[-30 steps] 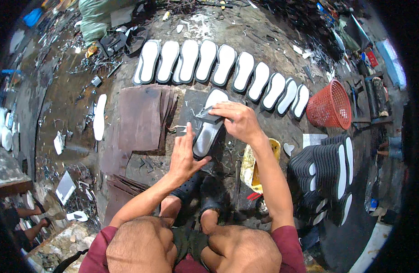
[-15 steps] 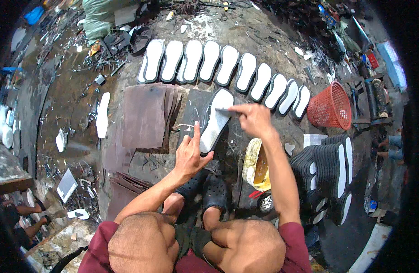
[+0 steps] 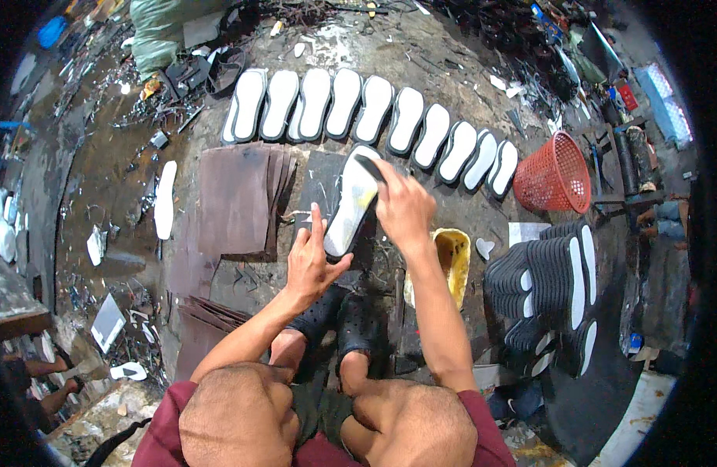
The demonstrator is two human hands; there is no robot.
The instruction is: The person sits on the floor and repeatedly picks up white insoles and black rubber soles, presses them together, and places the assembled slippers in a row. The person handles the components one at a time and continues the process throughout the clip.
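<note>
A white-topped shoe sole [image 3: 349, 204] with a dark rim lies slanted on a dark flat board [image 3: 319, 175] before me. Pale yellow wet smears show on its middle. My left hand [image 3: 305, 268] is open at the heel end, forefinger stretched out and thumb spread, with the heel between them. In my right hand [image 3: 405, 206] is a flat dark spreader [image 3: 368, 166], its blade over the sole's upper part. Beside my right forearm stands a cut-open yellow container [image 3: 457, 261] with yellowish stuff inside, partly hidden by the arm.
A curved row of white-topped soles [image 3: 344, 101] lies beyond. Brown sheets [image 3: 241, 198] are stacked at left. On the right are a red basket [image 3: 551, 175] and stacked dark soles [image 3: 541, 272]. Scraps litter the ground. Another person's legs [image 3: 53, 401] show at far left.
My right hand has swung the spreader toward the sole's top, turning its blade upward. Yellow smears now show on the sole. My left hand stays by the heel; the whole view has shifted slightly.
</note>
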